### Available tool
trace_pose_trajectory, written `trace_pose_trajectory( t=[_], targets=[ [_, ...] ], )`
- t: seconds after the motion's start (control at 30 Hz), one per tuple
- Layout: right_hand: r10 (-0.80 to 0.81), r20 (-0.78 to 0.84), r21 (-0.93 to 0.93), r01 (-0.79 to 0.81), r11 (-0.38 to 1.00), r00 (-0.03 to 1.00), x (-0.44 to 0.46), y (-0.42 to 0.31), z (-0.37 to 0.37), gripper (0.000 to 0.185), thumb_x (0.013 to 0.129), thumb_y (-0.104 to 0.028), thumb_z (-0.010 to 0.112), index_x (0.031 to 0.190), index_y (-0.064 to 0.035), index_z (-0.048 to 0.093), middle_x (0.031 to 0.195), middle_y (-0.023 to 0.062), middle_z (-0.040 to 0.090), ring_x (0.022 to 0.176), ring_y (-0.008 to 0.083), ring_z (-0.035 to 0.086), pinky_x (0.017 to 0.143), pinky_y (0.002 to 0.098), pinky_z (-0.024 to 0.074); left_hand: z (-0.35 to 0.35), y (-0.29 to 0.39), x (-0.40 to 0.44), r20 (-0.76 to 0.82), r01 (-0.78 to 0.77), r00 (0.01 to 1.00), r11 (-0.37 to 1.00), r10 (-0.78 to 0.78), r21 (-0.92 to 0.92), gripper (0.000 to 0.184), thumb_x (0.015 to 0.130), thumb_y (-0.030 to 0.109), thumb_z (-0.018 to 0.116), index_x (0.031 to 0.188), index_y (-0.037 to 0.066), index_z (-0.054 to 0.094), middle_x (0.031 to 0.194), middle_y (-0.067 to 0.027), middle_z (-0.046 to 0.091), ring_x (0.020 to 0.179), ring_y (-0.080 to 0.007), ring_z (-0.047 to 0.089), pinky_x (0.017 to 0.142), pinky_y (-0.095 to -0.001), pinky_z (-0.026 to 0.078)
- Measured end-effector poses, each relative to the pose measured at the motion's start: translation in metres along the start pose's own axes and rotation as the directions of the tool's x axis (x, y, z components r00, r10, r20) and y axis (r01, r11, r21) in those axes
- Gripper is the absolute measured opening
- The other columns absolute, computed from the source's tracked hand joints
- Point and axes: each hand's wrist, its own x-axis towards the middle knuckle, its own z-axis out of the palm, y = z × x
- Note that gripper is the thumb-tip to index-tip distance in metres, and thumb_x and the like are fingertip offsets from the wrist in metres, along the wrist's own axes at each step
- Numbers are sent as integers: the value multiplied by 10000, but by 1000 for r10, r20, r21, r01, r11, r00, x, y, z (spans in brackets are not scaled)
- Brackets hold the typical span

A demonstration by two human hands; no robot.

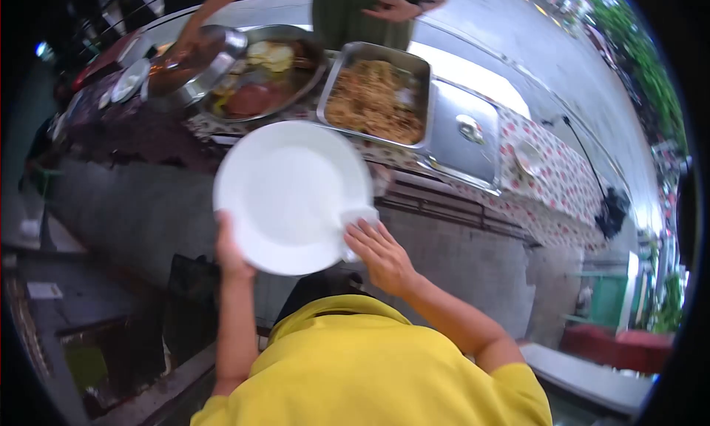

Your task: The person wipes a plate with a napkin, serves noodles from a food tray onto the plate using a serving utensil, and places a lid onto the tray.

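White plate [285, 197] held between you and the counter [566, 186]. Your left hand [234, 252] clamps its left rim, underside fingers hidden; your right hand [382, 258] holds a white wipe [356, 216] to the right rim, fingers laid flat, thumb hidden. Risk: pushing hard on the right could twist the plate from the left grip and drop it.

On surface [555, 193]: pan [316, 79] left of middle, open tray [427, 93] right of it, then lidded tray [451, 154], bowl [529, 158] toward right end. Plate [288, 197] before near edge, between left hand [232, 250] and right hand [382, 257].
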Motion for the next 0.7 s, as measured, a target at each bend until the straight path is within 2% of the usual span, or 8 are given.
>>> trace_pose_trajectory(
  t=[0.07,0.1,0.2,0.27,0.33,0.5,0.6,0.7],
  targets=[
    [47,-221,160,-11,987,974,-1,19,8,443,732,102,477,1153,-25,531,1197,160,545,1174,319,480,990,431,368,-19,8,-24,-84,-36,996,999,33,-32,586,973,412,315,1342,-43,327,1348,-175,416,1225,-295,427,1032,-384,332],
    [212,-214,269,-151,951,954,-2,20,5,404,737,105,477,1114,-27,538,1143,168,558,1112,322,512,941,412,400,-31,11,-36,-103,-79,992,996,76,-28,588,973,418,312,1342,-38,329,1343,-165,424,1218,-294,433,1026,-382,336],
    [570,-153,550,-409,728,808,3,23,19,255,818,71,468,1041,-36,529,927,198,597,850,369,589,748,358,467,-53,28,-57,-189,-205,962,978,195,-39,581,973,424,313,1336,-29,347,1326,-146,447,1196,-286,453,1010,-378,347],
    [712,59,537,-623,569,700,1,28,37,201,854,35,462,1034,-28,526,892,202,606,820,370,597,730,335,466,-78,42,-77,-273,-284,925,958,264,-33,571,972,421,322,1327,-24,361,1315,-137,458,1184,-279,461,1002,-376,352],
    [646,235,353,-683,640,727,-12,39,64,193,872,11,466,1050,-27,530,913,189,616,842,300,609,747,316,459,-103,60,-83,-336,-354,881,935,333,-3,560,971,417,334,1319,-19,376,1307,-129,466,1177,-273,465,997,-375,355],
    [617,515,581,-772,258,595,-11,36,120,193,892,-20,484,1076,17,532,924,77,600,851,154,549,751,308,442,-144,112,-89,-448,-489,766,870,462,62,552,968,413,349,1317,-13,378,1309,-126,465,1174,-267,469,986,-382,369],
    [645,597,657,-752,-52,477,17,28,145,189,897,-45,491,1066,24,540,928,48,579,831,135,527,725,277,433,-178,141,-82,-451,-505,767,863,457,18,551,968,408,351,1318,-17,375,1314,-127,460,1178,-269,466,991,-383,366],
    [653,536,731,-681,-42,535,53,19,175,221,887,-33,477,1099,-9,534,939,60,582,830,162,564,710,280,458,-220,173,-62,-488,-505,754,863,439,-4,560,964,415,360,1313,-22,379,1308,-134,466,1171,-268,472,991,-378,369]
  ],
)
